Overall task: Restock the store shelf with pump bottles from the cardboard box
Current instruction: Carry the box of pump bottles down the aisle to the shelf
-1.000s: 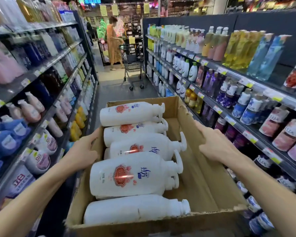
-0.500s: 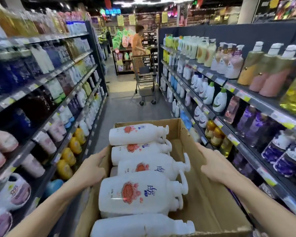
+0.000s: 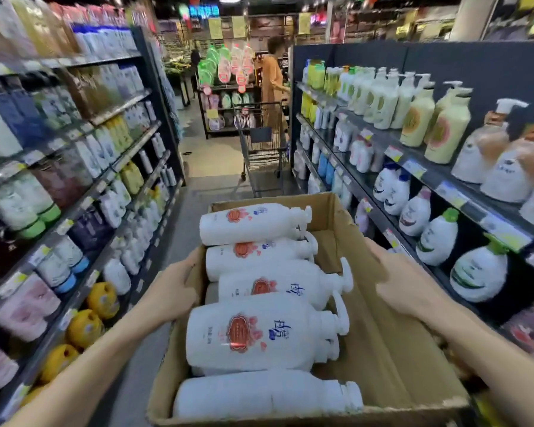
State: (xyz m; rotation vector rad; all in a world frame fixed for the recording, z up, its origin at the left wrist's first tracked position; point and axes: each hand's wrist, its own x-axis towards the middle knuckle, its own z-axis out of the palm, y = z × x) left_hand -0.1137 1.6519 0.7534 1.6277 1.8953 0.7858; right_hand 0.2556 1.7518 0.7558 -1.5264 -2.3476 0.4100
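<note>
An open cardboard box (image 3: pixel 386 362) is carried in front of me at waist height. Several white pump bottles (image 3: pixel 259 334) with red emblems lie on their sides along its left half, pumps pointing right; the right half shows bare cardboard. My left hand (image 3: pixel 170 291) grips the box's left wall from outside. On the opposite wall, my right hand (image 3: pixel 401 285) holds the box with fingers curled over the rim. Store shelves (image 3: pixel 444 177) stocked with pump bottles line the right side.
More shelving (image 3: pixel 84 192) full of bottles runs down the left of a narrow aisle. Ahead, a person in an orange dress (image 3: pixel 272 87) stands with a shopping cart (image 3: pixel 264 155) at the aisle's far end. Grey floor (image 3: pixel 204 167) lies between.
I have moved forward down the aisle with the box; shelves slid past on both sides and the view tilted upward. Both hands keep the same grip on the box.
</note>
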